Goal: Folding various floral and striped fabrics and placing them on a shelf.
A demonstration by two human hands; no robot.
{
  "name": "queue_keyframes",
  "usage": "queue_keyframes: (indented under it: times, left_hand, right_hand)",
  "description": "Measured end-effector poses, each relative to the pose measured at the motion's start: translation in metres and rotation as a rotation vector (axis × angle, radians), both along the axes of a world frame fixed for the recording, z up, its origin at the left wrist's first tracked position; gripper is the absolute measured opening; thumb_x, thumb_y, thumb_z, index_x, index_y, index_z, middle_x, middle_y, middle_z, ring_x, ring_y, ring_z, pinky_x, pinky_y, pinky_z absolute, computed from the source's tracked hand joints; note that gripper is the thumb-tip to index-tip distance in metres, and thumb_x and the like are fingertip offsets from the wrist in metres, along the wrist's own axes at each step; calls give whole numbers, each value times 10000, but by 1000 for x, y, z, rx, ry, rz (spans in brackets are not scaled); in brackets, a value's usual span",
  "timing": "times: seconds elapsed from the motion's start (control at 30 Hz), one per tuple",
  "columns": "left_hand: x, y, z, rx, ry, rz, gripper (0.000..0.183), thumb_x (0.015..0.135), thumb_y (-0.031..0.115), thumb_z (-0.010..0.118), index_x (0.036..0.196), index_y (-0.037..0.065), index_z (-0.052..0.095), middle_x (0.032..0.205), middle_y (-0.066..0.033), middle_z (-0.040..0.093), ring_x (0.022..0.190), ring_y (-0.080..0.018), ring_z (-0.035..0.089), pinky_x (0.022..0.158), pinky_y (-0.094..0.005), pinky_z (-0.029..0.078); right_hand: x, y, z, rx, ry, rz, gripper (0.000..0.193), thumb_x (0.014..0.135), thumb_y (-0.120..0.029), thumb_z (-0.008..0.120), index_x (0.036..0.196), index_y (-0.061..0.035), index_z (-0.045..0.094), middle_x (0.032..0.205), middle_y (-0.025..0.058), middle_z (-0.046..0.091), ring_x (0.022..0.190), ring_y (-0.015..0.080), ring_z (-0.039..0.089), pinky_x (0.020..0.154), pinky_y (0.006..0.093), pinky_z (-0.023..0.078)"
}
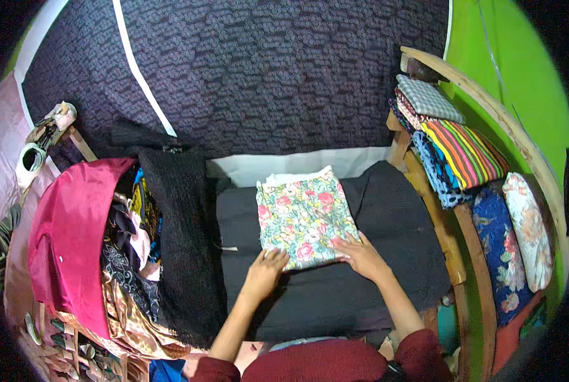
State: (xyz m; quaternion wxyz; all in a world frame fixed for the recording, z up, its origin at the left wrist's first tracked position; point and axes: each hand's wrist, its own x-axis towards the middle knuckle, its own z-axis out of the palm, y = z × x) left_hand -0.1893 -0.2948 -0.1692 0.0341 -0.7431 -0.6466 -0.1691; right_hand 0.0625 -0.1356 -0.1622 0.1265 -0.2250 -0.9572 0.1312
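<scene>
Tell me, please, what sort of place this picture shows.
Probably a room where fabrics or clothes are kept, perhaps in a home: a folded, multicoloured striped cloth lies at right, a glossy crimson fabric at left, and a folded, pink-flowered cloth between them.

Maroon garment point(316, 364) and bare forearms, seen from above

The garment is deep maroon and plain, its front forming a broad, rounded shape cut off by the lower edge of the view. The left sleeve point(214, 370) and right sleeve point(424, 356) match it in colour; each ends around the elbow, the right showing the larger area of cloth. The left forearm point(237, 323) and right forearm point(399, 302) are slender, tapering toward the wrist. The left hand point(267, 267) and right hand point(362, 256) are likewise bare, with slim fingers.
</scene>
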Motion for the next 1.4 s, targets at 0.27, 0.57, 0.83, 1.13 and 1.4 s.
queue_keyframes:
  times: [0.27,0.57,0.83,1.13,1.4]
  left_hand:
    - [16,-79,84,-98,-173,-26,464,730,2,527,1191,60,520,1243,-115,512,1172,-262,469,995,-431,354]
    - [29,-135,21,-310,-318,12,477,753,88,606,1218,114,500,1283,-65,483,1213,-272,424,1002,-401,341]
    - [7,-111,53,-409,-612,174,282,754,357,652,808,84,695,691,-100,640,581,-248,618,533,-332,458]
    - [-41,53,7,61,-275,133,477,774,368,616,1086,11,560,1117,-180,556,1048,-334,519,879,-410,414]
    - [-44,126,6,-270,-377,-146,989,490,497,800,1290,73,404,1224,-170,499,1138,-328,461,954,-447,335]
  right_hand:
    - [26,-88,76,-157,-130,32,373,850,-149,505,1214,-64,501,1287,100,473,1230,246,404,1038,435,281]
    - [41,-129,28,-331,-262,21,468,851,-216,542,1280,-70,427,1340,85,414,1249,248,376,998,404,345]
    - [33,-84,58,-680,-260,32,438,849,-288,557,1205,-36,515,1057,159,605,911,262,613,758,324,474]
    - [-38,41,-8,-372,143,-587,515,775,-375,615,1093,18,518,906,171,631,814,342,604,718,403,467]
    - [-46,40,-2,-1090,552,-237,349,810,-229,651,1033,31,583,916,73,639,790,93,579,693,247,463]
